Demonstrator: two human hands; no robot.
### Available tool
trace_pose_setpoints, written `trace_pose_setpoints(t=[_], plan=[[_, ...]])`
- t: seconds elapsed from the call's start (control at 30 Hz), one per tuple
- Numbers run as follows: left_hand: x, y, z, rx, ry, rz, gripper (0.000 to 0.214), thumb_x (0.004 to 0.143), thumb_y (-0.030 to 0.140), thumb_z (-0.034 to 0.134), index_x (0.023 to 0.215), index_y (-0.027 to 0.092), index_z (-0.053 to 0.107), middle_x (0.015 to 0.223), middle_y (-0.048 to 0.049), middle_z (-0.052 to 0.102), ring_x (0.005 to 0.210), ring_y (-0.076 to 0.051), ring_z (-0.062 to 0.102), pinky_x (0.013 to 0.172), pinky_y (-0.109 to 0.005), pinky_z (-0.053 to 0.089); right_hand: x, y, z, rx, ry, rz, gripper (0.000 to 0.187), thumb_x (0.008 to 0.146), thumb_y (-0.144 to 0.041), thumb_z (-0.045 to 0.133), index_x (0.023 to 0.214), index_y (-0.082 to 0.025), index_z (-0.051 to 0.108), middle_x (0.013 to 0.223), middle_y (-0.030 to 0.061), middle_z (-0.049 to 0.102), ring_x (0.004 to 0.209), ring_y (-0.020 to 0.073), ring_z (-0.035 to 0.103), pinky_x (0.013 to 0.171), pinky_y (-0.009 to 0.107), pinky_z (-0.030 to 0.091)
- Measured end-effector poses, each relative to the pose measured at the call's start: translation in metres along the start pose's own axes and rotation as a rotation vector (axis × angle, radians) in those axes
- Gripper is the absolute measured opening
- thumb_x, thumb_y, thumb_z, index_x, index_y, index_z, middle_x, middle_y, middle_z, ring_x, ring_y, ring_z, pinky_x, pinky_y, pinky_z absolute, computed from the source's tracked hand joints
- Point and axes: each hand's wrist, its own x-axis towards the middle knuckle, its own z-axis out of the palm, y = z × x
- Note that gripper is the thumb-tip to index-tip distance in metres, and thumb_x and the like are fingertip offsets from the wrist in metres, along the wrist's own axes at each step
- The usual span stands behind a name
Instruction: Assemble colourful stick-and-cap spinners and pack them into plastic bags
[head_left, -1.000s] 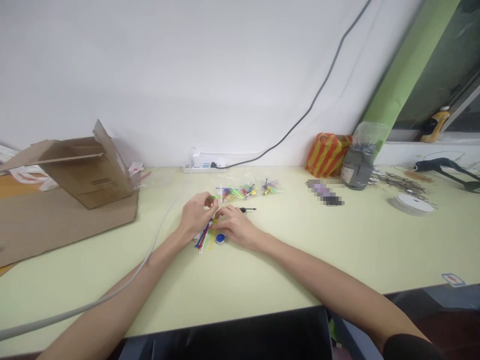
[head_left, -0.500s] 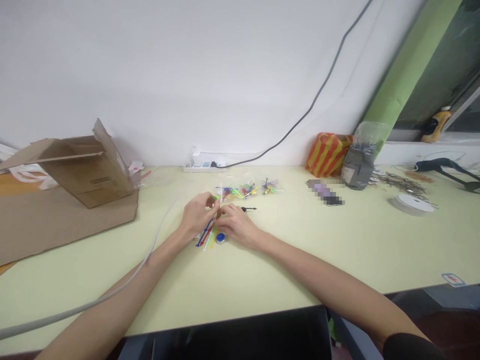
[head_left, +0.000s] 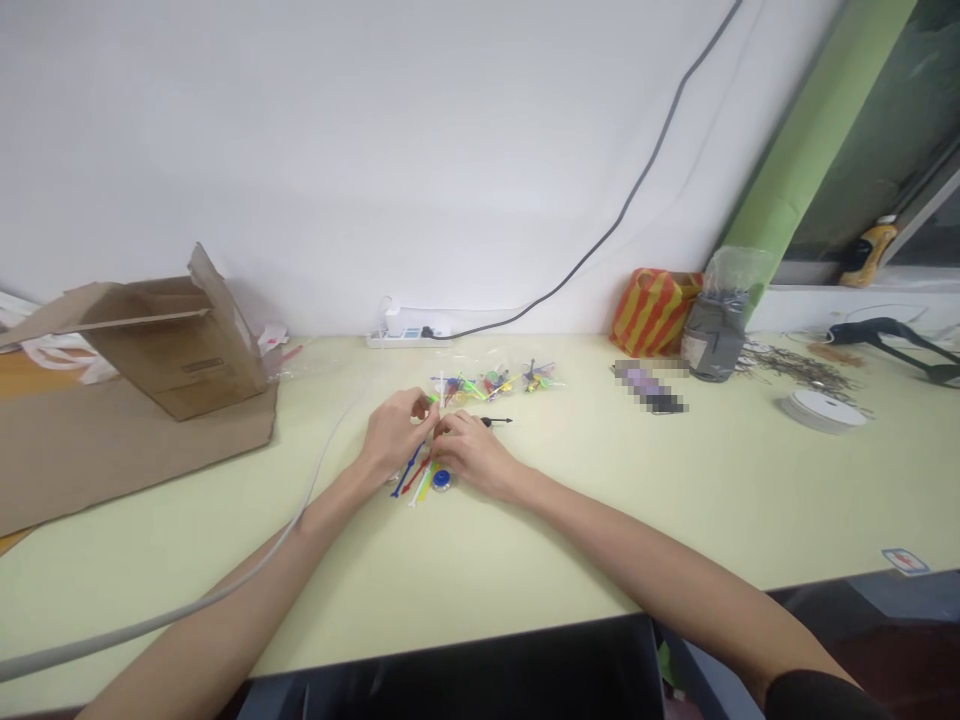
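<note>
My left hand [head_left: 391,437] and my right hand [head_left: 474,452] meet at the middle of the pale yellow table [head_left: 525,540], fingers pinched together around a bundle of thin coloured plastic sticks [head_left: 415,477] that fans out below them. A small blue round piece [head_left: 441,479] lies on the table under my right hand. A black stick [head_left: 496,421] lies just beyond my right fingers. Small clear bags of coloured sticks [head_left: 495,382] lie behind the hands.
An open cardboard box [head_left: 150,340] on flat cardboard stands at the left. A white power strip [head_left: 409,328] lies by the wall. A striped bag [head_left: 654,308], a grey filled bag [head_left: 716,325], a white tape roll [head_left: 823,408] and a grey cable [head_left: 225,590] are also on the table.
Both hands stay together at the same spot. The fan of sticks under the left hand has shifted slightly between frames.
</note>
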Motion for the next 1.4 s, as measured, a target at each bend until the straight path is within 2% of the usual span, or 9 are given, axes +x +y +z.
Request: trace_pose_setpoints(t=[0.33, 0.8, 1.03, 1.4], plan=[[-0.0001, 0.0011, -0.0013, 0.008, -0.012, -0.009, 0.022, 0.092, 0.039, 0.05, 0.081, 0.022, 0.058, 0.081, -0.0036, 0.068, 0.075, -0.02, 0.062, 0.069, -0.032, 0.044, 0.0003, -0.0018, 0.0004, -0.025, -0.006, -0.009, 0.011, 0.09, -0.01, 0.071, 0.094, -0.02, 0.069, 0.107, 0.0063, 0.059, 0.106, 0.0232, 0.049, 0.089, 0.036, 0.041], [0.0005, -0.0006, -0.0002, 0.012, 0.012, -0.002, 0.022, 0.091, 0.04, 0.052, 0.08, 0.022, 0.058, 0.081, -0.003, 0.068, 0.075, -0.02, 0.062, 0.069, -0.031, 0.044, -0.0007, -0.0027, -0.0009, -0.063, 0.111, 0.013, 0.013, 0.095, -0.007, 0.062, 0.095, -0.02, 0.065, 0.106, 0.0065, 0.06, 0.107, 0.0226, 0.05, 0.087, 0.035, 0.039], [0.0001, -0.0004, -0.0015, 0.003, 0.018, 0.007, 0.021, 0.091, 0.039, 0.052, 0.081, 0.022, 0.059, 0.079, -0.0026, 0.067, 0.075, -0.02, 0.061, 0.069, -0.031, 0.043, -0.0003, -0.002, -0.0003, -0.058, 0.124, 0.036, 0.015, 0.095, -0.005, 0.06, 0.094, -0.02, 0.063, 0.107, 0.0062, 0.063, 0.107, 0.022, 0.052, 0.088, 0.035, 0.038], [-0.0001, 0.0021, -0.0031, -0.017, 0.011, 0.005, 0.021, 0.091, 0.04, 0.052, 0.081, 0.022, 0.058, 0.08, -0.0022, 0.066, 0.076, -0.019, 0.06, 0.071, -0.031, 0.043, -0.0016, -0.0057, -0.0023, -0.072, 0.142, 0.031, 0.016, 0.097, -0.006, 0.057, 0.091, -0.02, 0.061, 0.094, 0.0049, 0.067, 0.104, 0.0224, 0.054, 0.089, 0.036, 0.037]])
